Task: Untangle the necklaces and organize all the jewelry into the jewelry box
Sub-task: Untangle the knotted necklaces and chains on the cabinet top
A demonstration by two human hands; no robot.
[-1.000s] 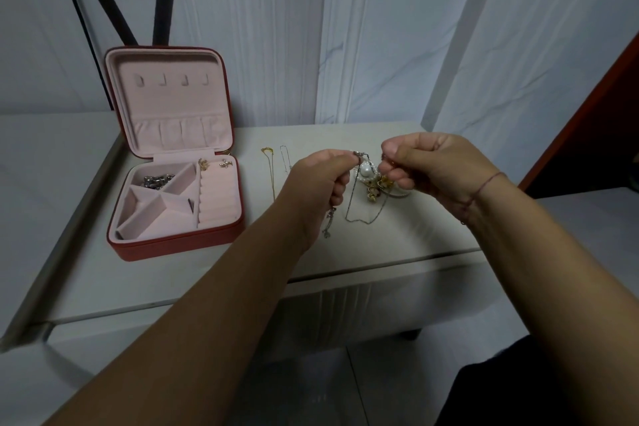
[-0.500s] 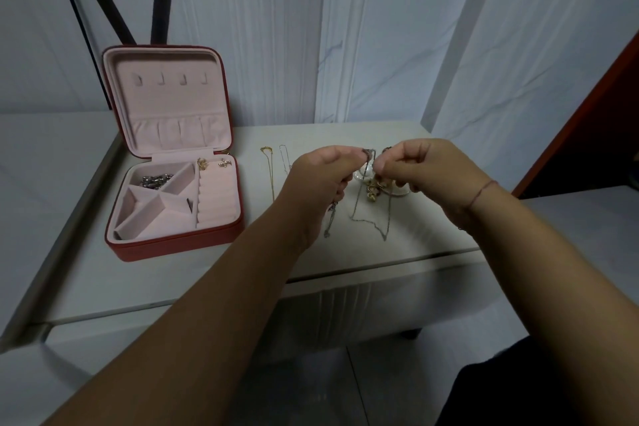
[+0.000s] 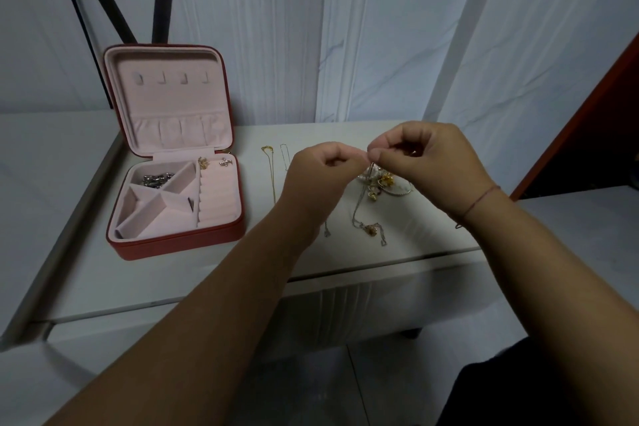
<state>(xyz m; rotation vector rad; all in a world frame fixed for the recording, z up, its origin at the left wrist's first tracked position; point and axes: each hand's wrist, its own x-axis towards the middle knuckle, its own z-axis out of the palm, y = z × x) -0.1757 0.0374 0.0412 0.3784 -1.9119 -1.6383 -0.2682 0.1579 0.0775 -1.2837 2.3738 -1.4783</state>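
My left hand [image 3: 323, 171] and my right hand [image 3: 427, 162] meet fingertip to fingertip above the table, both pinching a thin silver necklace chain [image 3: 359, 207] that hangs down to a small gold pendant [image 3: 370, 229] on the tabletop. Behind my hands lies a tangled heap of gold and silver jewelry [image 3: 383, 181]. A gold chain [image 3: 271, 173] and a thin silver chain [image 3: 285, 156] lie straight to the left. The red jewelry box [image 3: 173, 242] stands open at the left, pink inside, with silver pieces [image 3: 157, 180] in one compartment and two earrings [image 3: 214, 162] at the back.
The white table [image 3: 173, 277] has a front edge just below my forearms and a raised rim at its left. Black tripod legs [image 3: 103, 0] rise behind the box. A dark red panel [image 3: 594, 121] stands at the right.
My hands have drawn closer together until the fingertips touch, and rose slightly. The chain now hangs lower, with its pendant resting on the table.
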